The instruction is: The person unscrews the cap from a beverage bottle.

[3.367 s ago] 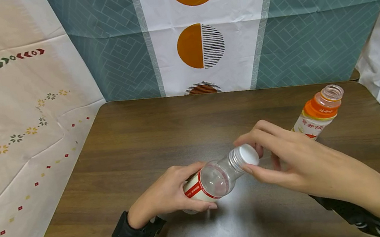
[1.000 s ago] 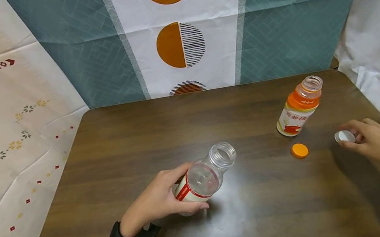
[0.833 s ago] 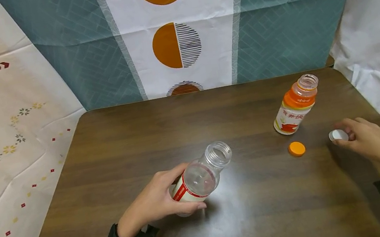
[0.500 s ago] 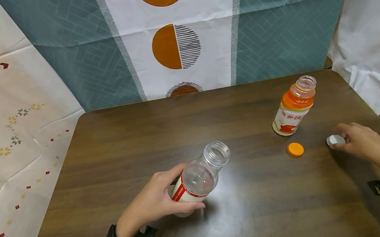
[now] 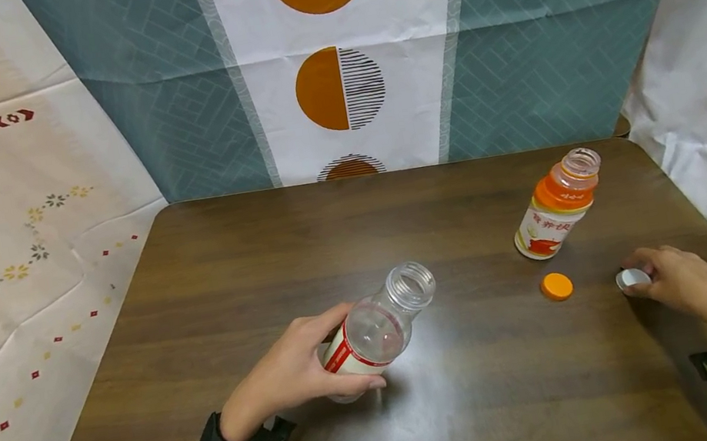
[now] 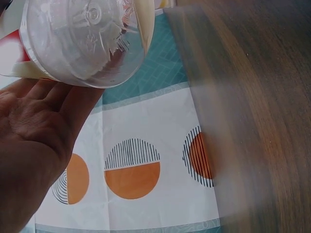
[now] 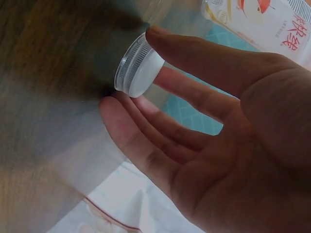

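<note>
My left hand grips a clear plastic bottle around its cream-and-red label. The bottle leans to the right, its threaded mouth uncovered; its clear base shows in the left wrist view. At the right of the table, my right hand has thumb and fingers around a white bottle cap, low at the tabletop. An orange bottle cap lies to the left of that hand. Behind it stands a second bottle, with an orange shoulder, a white label and an uncapped mouth.
The brown wooden table has a rounded far edge. A teal and white patterned cloth hangs behind it. White cloths flank the left and right sides. Black straps go around both wrists.
The white cap has come off the bottle in my left hand and moved right with my right hand, down to the tabletop. Over the last half second both hands stay nearly still.
</note>
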A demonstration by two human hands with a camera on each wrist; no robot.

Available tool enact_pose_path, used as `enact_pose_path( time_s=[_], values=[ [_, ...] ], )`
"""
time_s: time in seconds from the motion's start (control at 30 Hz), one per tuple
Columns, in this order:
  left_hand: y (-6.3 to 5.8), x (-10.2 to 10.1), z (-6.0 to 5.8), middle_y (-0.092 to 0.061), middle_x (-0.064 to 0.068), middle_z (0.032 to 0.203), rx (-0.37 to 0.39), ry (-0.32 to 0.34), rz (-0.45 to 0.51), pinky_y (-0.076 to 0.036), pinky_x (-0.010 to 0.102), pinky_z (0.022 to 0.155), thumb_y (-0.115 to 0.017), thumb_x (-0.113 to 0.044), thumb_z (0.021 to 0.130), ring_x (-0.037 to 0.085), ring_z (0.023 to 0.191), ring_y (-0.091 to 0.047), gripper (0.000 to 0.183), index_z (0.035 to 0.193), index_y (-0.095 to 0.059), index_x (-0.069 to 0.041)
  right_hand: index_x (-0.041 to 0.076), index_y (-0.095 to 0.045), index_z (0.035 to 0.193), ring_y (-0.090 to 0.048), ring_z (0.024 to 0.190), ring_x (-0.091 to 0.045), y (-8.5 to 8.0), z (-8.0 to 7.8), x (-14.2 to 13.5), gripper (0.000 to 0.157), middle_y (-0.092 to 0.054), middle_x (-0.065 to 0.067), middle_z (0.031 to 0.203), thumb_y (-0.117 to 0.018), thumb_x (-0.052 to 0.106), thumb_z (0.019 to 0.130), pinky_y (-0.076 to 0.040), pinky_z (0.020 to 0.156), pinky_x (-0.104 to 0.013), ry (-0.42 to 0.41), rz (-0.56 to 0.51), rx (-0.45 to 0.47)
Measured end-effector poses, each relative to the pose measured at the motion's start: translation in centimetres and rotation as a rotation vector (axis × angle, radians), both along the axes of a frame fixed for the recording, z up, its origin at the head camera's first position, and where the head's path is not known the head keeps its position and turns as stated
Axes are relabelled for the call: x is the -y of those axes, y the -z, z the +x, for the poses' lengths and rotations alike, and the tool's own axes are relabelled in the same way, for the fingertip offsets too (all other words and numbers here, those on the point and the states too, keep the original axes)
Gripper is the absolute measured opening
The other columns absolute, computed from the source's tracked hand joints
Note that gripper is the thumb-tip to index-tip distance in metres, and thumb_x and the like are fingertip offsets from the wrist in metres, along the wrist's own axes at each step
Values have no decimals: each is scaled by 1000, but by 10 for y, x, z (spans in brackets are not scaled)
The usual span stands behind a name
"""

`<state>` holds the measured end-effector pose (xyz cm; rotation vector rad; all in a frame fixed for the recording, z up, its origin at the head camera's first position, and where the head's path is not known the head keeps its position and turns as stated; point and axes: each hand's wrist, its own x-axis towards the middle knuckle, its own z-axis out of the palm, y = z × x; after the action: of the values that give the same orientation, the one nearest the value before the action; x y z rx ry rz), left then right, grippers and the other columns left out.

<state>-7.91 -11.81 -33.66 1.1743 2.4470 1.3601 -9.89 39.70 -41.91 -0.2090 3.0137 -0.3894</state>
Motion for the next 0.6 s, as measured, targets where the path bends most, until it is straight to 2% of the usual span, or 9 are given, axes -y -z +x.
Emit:
enact_pose_path(
  time_s=[0.3, 0.4, 0.6],
  values=[
    [1, 2, 0, -66, -8, 91, -6, -3, 2, -54, 29, 60, -85, -21, 66, 7, 75, -59, 56, 114, -58, -10, -6, -60, 97, -54, 68, -36, -1, 0, 1, 37, -57, -19, 75, -78, 14, 71, -43, 55, -51, 18, 9, 30],
    [1, 2, 0, -66, -8, 91, -8, -4, 6, -54, 30, 60, -85, -21, 66, 8, 74, -60, 56, 114, -58, -10, -7, -58, 99, -54, 70, -37, -1, 1, 1, 43, -59, -20, 76, -79, 18, 71, -44, 56, -51, 17, 5, 32],
    [-1, 3, 0, -66, -9, 89, -6, -12, -3, -53, 27, 58, -85, -22, 66, 7, 71, -59, 55, 113, -58, -11, -11, -47, 113, -49, 87, -52, -11, 7, 1, 61, -54, -37, 94, -75, 29, 77, -43, 64, -61, 91, 19, 64]
  ],
)
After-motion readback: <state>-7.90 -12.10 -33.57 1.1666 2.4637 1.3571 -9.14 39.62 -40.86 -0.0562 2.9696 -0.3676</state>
